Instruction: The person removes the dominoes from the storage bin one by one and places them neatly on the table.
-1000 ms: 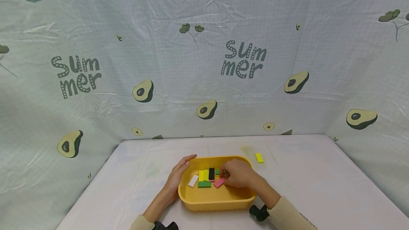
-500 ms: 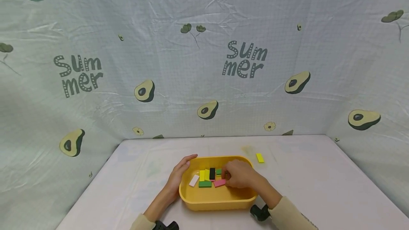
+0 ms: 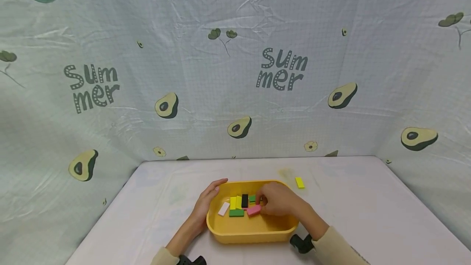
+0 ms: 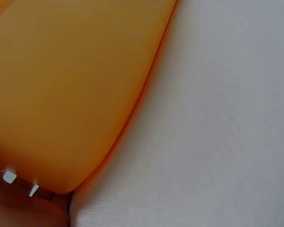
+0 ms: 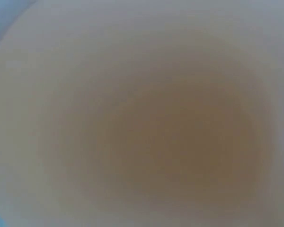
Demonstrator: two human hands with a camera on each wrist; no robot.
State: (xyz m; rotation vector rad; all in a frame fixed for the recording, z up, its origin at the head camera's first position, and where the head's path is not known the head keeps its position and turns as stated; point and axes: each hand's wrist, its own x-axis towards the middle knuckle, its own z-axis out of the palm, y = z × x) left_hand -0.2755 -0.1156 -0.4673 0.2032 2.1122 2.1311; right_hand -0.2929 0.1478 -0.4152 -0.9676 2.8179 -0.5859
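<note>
My left hand (image 3: pixel 205 202) lies along the left end of a yellow plastic tray (image 3: pixel 250 236), fingers stretched out against its outer wall. In the left wrist view, part of that hand (image 4: pixel 23 208) touches the tray's wall (image 4: pixel 75 85). My right hand (image 3: pixel 277 200) reaches inside the tray, its thumb and fingers pinching the right end of a pink block (image 3: pixel 254 210). Left of it in the tray lie a green block (image 3: pixel 236 213), a black block (image 3: pixel 244 200), yellow blocks (image 3: pixel 233 203) and a white block (image 3: pixel 223 209). Another green block (image 3: pixel 252 198) is partly hidden. The right wrist view is blurred.
One yellow block (image 3: pixel 299 183) lies on the white table (image 3: pixel 353 212) behind the tray's right corner. A patterned sheet (image 3: pixel 206 68) hangs at the back and sides. Dark wrist devices (image 3: pixel 301 243) sit at the cuffs.
The pink block has turned slightly under my right fingers, its right end now raised a little. My left hand stays at the tray's end.
</note>
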